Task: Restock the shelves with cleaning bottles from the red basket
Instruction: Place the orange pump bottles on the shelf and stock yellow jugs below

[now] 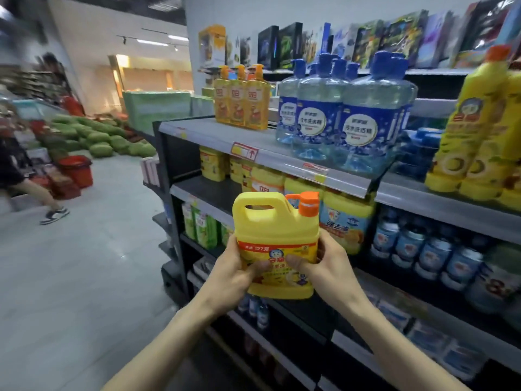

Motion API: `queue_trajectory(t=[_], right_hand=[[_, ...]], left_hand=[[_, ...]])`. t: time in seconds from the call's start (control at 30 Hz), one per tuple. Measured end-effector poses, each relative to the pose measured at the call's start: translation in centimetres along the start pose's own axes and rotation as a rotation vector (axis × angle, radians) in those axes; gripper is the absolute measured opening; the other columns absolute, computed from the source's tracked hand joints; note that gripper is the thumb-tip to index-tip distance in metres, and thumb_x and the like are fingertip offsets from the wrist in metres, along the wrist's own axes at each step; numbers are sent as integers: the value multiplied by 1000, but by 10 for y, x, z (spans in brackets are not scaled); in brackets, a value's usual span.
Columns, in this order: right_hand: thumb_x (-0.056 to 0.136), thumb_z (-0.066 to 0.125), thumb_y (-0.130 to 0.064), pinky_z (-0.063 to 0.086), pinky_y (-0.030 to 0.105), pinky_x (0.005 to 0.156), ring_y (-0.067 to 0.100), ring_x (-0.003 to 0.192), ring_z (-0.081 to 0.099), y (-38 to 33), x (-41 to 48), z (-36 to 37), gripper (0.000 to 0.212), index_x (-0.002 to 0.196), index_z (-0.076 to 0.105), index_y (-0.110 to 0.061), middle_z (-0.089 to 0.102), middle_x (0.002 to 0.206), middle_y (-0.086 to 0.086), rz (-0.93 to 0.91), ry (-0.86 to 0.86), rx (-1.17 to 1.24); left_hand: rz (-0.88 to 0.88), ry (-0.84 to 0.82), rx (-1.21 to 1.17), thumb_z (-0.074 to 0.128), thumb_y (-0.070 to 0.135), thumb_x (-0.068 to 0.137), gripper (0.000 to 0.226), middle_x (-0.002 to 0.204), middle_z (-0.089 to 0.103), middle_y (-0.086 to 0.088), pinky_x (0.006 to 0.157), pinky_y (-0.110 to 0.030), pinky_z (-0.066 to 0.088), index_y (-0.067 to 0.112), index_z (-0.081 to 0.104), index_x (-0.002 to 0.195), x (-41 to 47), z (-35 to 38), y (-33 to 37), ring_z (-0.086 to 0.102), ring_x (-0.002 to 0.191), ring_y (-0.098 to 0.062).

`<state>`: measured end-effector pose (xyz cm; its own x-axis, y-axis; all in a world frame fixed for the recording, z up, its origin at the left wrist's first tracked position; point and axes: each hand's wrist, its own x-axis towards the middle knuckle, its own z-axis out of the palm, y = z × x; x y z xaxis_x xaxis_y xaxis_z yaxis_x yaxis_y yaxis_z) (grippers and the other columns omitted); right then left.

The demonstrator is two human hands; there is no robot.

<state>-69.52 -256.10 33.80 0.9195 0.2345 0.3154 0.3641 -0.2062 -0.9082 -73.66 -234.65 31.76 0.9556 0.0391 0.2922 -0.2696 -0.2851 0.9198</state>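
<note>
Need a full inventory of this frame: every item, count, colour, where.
yellow jug: one, yellow with orange cap, held mid-frame
pump bottles: three, yellow-orange, top shelf, left end
clear bottles: at least five, blue caps and labels, top shelf, centre
tall bottles: at least two, yellow, orange cap, right shelf
shelved jugs: several, yellow, second shelf
green packs: several, green, third shelf, left
boxes: a row, mixed colours, back shelf, top
red basket: at least one, red, floor, far left
watermelons: a pile, green, floor beyond the basket
passer-by: one, dark clothes, left edge
left hand: one, grips yellow jug, left side
right hand: one, grips yellow jug, right side
</note>
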Motion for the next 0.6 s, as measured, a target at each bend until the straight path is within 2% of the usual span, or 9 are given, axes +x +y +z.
queue_trajectory(t=[0.13,0.27,0.4,0.47,0.53,0.6], right_hand=[[83,89,-37,61,46,94,10,112,70,27,74,24,59,134,61,-24,74,120,-10,-51,-44,-21],[85,88,-34,60,47,96,9,114,70,45,139,50,57,134,60,-28,74,120,-9,-84,-93,1],[88,86,-29,63,44,91,9,110,72,58,180,82,55,135,57,-29,75,117,-9,-94,-125,0],[89,85,-29,64,43,88,9,110,72,64,198,100,55,136,55,-34,74,117,-9,-100,-124,-1],[90,84,-22,64,38,86,8,110,71,72,215,120,58,137,53,-36,73,116,-11,-120,-118,-28],[92,80,-11,64,30,76,3,98,72,79,230,139,57,137,53,-32,73,105,-14,-113,-104,-40]], left_hand=[[-19,79,83,76,24,97,61,135,63,9,105,-32,54,26,41,147,58,-22,-32,61,125,-4],[-2,168,150,76,25,97,55,133,61,13,98,-14,50,46,41,134,109,-45,-54,59,123,2],[-14,233,205,75,17,98,58,125,58,19,89,-6,48,51,38,126,141,-69,-78,56,114,14],[-10,246,210,76,16,97,58,124,57,19,87,-8,50,49,38,125,156,-86,-91,56,115,13],[7,260,211,76,18,97,60,126,57,17,92,-16,53,50,36,128,169,-103,-106,58,120,3],[24,272,220,75,18,97,62,124,57,24,92,-17,53,54,36,128,183,-119,-122,59,120,0]])
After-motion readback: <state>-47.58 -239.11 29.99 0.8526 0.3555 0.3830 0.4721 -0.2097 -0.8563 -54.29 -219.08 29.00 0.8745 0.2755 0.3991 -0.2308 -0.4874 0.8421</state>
